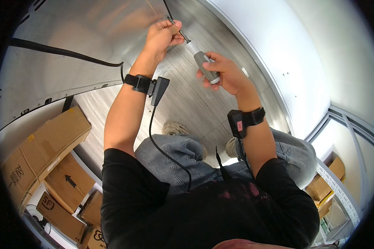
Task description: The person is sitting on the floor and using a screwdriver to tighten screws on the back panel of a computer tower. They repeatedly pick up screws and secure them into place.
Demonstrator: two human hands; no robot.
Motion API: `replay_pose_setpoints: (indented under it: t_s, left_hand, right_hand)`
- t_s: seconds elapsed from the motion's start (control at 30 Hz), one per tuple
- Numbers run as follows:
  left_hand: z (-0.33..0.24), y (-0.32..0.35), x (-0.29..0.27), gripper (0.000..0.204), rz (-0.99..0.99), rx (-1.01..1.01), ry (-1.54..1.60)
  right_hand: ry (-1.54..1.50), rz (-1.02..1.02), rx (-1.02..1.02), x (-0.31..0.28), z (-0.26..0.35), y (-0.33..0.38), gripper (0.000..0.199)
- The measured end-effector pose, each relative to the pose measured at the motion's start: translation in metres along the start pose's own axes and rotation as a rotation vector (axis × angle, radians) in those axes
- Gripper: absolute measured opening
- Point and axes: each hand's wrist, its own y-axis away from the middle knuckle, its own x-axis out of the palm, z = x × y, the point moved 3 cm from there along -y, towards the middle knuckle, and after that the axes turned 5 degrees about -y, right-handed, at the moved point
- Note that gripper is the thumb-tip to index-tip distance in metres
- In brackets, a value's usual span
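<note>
Your right hand (224,70) is wrapped around the grey handle of the screwdriver (205,66), fingers curled over it and the thumb on top, so the grip is closed and firm. Your left hand (162,35) is pinched shut on the far end of the thin metal shaft (183,36), just where it meets the metal sheet (70,62); whether a small screw sits under those fingertips is too hidden to tell.

The tool hangs in the air between your two hands, above the grey plank floor (187,99) and over your knees, with its tip up against the edge of the sheet.

The likeliest trouble is a slip. With your left fingertips so near the tip, a hard push from the right hand could, I judge, skate the blade off and into your fingers or across the sheet. Anything small held there would drop to the floor by your shoes (174,128).

The black cable (70,54) lies across the sheet close to your left wrist, and the wrist strap's own lead (162,145) dangles below it; either might snag as you turn. The cardboard boxes (45,153) stand well apart on your left.
</note>
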Motion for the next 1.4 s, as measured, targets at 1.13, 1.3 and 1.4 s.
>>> replay_pose_setpoints:
  t_s: [1.13, 1.3, 1.4]
  left_hand:
    - [-0.005, -0.001, 0.005, 0.024, 0.019, -0.032, 0.027]
    - [-0.009, 0.002, 0.007, 0.024, -0.066, -0.054, -0.039]
    - [-0.006, -0.002, 0.005, 0.024, -0.062, -0.034, -0.020]
  right_hand:
    - [-0.164, -0.073, -0.178, 0.008, 0.003, 0.003, 0.039]
    - [0.666, -0.343, -0.738, 0.010, -0.001, -0.003, 0.038]
    - [0.137, -0.236, -0.423, 0.010, -0.001, 0.000, 0.041]
